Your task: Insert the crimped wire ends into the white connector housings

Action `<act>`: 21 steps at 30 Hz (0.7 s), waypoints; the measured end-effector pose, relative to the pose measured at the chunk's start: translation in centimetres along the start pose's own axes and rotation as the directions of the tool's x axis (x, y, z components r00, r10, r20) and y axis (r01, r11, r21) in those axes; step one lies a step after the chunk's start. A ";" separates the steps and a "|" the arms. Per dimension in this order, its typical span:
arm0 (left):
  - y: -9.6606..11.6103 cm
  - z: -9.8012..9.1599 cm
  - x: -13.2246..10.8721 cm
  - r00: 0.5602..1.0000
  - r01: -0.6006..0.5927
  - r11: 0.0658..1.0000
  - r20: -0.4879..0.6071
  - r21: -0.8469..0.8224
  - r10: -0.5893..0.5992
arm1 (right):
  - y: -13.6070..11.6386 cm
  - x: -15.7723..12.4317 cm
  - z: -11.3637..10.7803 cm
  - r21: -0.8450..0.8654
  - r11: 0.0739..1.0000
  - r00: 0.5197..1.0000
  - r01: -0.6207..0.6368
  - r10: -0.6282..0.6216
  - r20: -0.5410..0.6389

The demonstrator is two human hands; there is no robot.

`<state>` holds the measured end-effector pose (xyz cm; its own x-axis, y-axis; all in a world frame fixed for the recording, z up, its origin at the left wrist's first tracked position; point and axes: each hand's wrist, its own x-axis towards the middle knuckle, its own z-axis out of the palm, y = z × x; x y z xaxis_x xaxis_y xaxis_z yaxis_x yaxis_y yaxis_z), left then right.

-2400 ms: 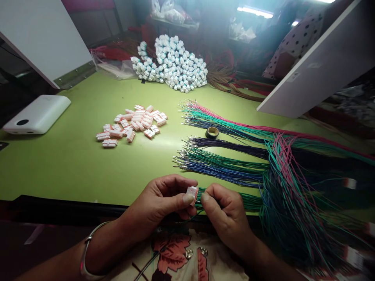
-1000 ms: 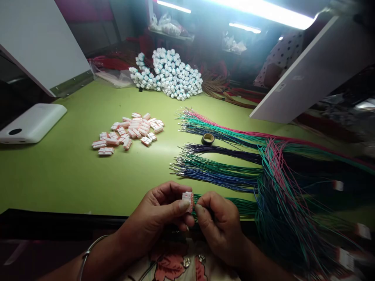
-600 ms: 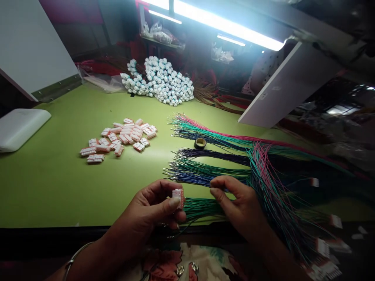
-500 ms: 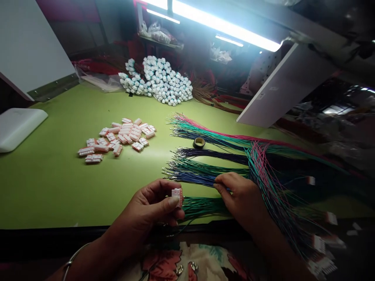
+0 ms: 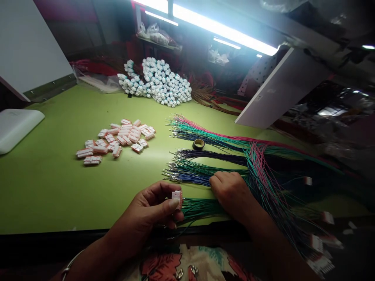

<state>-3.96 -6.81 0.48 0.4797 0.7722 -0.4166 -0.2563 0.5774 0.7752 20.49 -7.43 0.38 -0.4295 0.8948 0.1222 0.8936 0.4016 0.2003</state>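
Pinched between thumb and fingers of my left hand [image 5: 155,207] is a small white and orange connector housing [image 5: 177,198], its orange side facing right. My right hand [image 5: 230,191] lies curled over the bundle of blue wires [image 5: 193,179], its fingers closed on wire there; the fingertips are hidden. Just above the blue wires runs a bundle of green wires [image 5: 199,167] with bare metal terminals at the left ends. A second green bundle [image 5: 202,208] lies between my two hands, nearer the table edge.
A loose pile of connector housings [image 5: 125,134] covers the left middle of the green table [image 5: 52,183]. A tape roll [image 5: 198,144] sits between dark wires [image 5: 213,155] and pink and teal wires [image 5: 205,130]. White plugs [image 5: 164,82] are heaped behind. Wired connectors [image 5: 318,244] hang at lower right.
My right hand has shifted slightly left along the blue wires and turned, so its thumb is now hidden beneath it. The left hand still grips the connector housing in nearly the same place.
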 end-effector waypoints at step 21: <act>0.0 0.2 -0.2 1.000 -0.001 1.000 0.001 -0.005 0.001 | -1.8 0.1 -1.9 0.812 0.583 0.957 0.018 0.225 -0.183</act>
<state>-3.94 -6.99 0.67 0.4805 0.7723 -0.4155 -0.2606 0.5781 0.7732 18.61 -8.37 1.85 -0.2334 0.9111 0.3397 0.6193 0.4086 -0.6705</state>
